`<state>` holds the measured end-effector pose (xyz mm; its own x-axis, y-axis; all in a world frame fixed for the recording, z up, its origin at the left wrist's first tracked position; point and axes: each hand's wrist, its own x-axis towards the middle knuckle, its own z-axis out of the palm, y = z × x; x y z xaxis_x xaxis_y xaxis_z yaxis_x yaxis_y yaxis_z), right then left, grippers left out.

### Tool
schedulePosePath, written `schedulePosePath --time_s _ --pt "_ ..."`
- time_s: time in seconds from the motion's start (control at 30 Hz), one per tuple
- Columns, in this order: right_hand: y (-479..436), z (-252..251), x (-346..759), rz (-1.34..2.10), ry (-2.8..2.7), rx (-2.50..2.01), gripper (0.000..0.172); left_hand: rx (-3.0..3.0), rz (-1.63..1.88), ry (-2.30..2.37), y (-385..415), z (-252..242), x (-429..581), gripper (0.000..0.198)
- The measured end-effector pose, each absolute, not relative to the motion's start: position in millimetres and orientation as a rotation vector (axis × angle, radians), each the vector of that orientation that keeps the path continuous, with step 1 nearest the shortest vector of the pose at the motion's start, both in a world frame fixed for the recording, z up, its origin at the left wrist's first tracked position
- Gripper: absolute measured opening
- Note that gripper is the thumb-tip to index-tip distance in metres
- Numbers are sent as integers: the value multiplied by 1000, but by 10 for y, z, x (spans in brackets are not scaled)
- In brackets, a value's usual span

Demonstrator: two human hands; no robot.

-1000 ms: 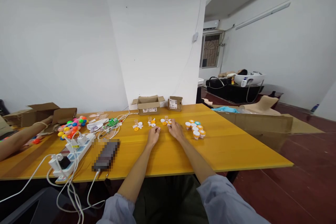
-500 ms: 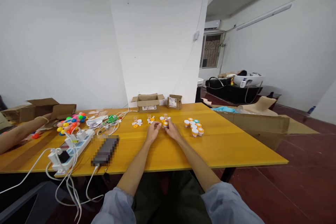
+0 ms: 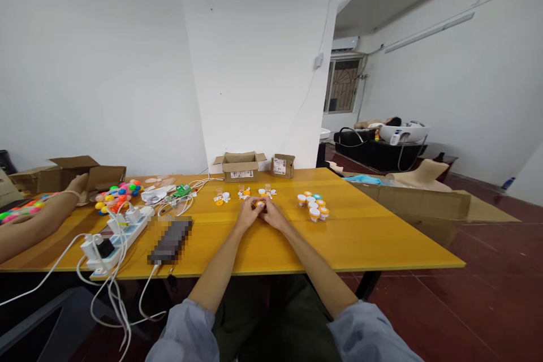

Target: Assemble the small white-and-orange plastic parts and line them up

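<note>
- A pot [image 3: 260, 203] is gripped by the fingers of the left hand [image 3: 246, 215] and right hand [image 3: 274, 216].
- It is held between the table's [image 3: 360, 243] front and back edges.
- Lidded pots [image 3: 314, 212] are grouped nearer the right edge.

Salon-type rm & makeshift wkshop: shampoo basin [image 3: 406, 134], blk recliner [image 3: 369, 154], table [image 3: 360, 243] w/ cardbd boxes [image 3: 238, 168]

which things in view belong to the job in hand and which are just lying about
Apparently in use:
small orange-and-white round item, mostly hidden between left hand and right hand
loose orange and white plastic pieces
small clear plastic cups
white-, orange- and blue-topped tubs

Apparently just lying about:
open brown cardboard box
white plastic power strip
blurred dark rectangular device
</note>
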<state>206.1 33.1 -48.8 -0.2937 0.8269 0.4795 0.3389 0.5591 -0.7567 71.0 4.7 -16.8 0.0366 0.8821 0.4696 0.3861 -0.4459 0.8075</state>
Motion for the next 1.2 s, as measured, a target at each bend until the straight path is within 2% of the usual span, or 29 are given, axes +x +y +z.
schedulePosePath --time_s 0.3,0.7,0.93,1.2 --pt "284 -395 2125 831 -1821 -906 36 1836 1342 1326 2 -116 622 18" --pt "143 -297 2108 688 -1912 -898 23 1902 1226 1471 -163 0 628 23" --pt "98 -238 2112 704 -1930 -886 24 1942 1263 1469 -163 -11 616 19" --pt "151 -282 2070 780 -1930 -801 24 1979 1214 1489 -123 -77 517 27"
